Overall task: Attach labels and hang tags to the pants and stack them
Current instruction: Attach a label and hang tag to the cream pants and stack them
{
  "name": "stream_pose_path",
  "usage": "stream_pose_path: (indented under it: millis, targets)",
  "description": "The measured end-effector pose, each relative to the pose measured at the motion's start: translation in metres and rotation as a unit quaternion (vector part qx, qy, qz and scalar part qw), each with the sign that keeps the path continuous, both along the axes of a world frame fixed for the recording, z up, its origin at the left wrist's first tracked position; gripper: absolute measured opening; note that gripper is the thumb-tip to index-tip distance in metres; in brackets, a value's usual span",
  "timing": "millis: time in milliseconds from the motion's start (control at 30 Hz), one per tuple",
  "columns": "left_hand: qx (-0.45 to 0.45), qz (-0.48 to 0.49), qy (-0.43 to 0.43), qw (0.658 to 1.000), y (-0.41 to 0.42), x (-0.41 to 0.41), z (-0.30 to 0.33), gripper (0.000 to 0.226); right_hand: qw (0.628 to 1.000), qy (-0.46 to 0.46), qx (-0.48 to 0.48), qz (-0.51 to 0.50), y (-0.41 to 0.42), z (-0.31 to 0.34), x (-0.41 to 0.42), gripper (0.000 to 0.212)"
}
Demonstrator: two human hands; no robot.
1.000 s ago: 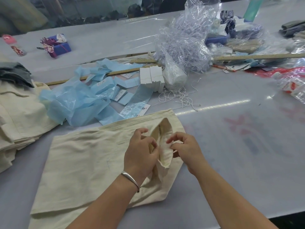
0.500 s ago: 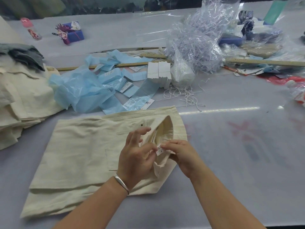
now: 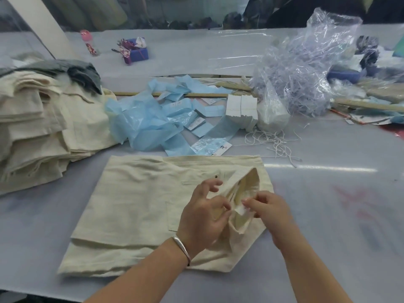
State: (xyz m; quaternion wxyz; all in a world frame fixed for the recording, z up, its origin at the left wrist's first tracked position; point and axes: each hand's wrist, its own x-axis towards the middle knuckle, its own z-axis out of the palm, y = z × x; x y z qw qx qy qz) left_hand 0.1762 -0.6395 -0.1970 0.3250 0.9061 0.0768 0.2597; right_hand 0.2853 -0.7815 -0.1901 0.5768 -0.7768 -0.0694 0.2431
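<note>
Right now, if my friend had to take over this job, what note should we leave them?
Left hand: pinching the opened waistband of the cream pants.
Right hand: pinching a small white label inside that waistband.
Done: a stack of folded pants sits on the left of the table.
Left: finish this label, add a hang tag with string, then stack this pair.

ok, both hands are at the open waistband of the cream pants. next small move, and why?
Probably fix the small white label inside the waistband. The right hand pinches it at the inner seam, while the left hand grips the fabric edge of the cream pants to keep the waistband open. The label looks not yet attached, and the hang-tag strings lie untouched beyond.
</note>
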Motion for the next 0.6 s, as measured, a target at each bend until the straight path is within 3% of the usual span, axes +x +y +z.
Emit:
stream_pose_path:
  millis: [67, 167, 400, 500, 600]
  targets:
    - [0.000, -0.021, -0.003, 1.000, 0.012, -0.004, -0.002, 0.008, 0.982, -0.151, -0.074, -0.089, 0.001, 0.007, 0.010, 0.021]
    - [-0.004, -0.019, 0.016, 1.000, 0.049, -0.008, -0.003, 0.020, 0.954, -0.256, -0.045, -0.151, 0.020, 0.027, 0.019, 0.019]
    - [-0.002, 0.078, 0.144, 0.987, 0.187, -0.002, -0.026, 0.035, 0.957, -0.283, -0.055, -0.028, 0.131, 0.019, 0.021, 0.023]
    - [0.061, 0.176, 0.159, 0.970, 0.258, 0.021, -0.025, 0.052, 0.955, -0.283, -0.075, 0.038, 0.187, 0.008, 0.019, 0.025]
    - [0.174, 0.201, 0.189, 0.945, 0.320, 0.058, -0.018, 0.081, 0.955, -0.273, -0.089, 0.071, 0.235, -0.003, 0.020, 0.025]
